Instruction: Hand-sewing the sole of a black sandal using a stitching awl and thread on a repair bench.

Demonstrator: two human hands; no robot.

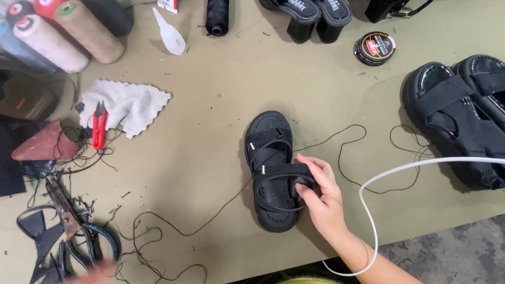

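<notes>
Black sandal (pixel 271 171), centre frame on table (pixel 210 105): judged light, sole stiff, straps soft; rear strap is pinched by right hand (pixel 321 192); left hand (pixel 97 271) blurred lower left, state cannot be told.

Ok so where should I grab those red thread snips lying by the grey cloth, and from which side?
Take the red thread snips by the two red handle arms at mid-length, pinching across them from the left. The blades point up and away, and the right side lies against the grey cloth, so the left looks freer.
</notes>
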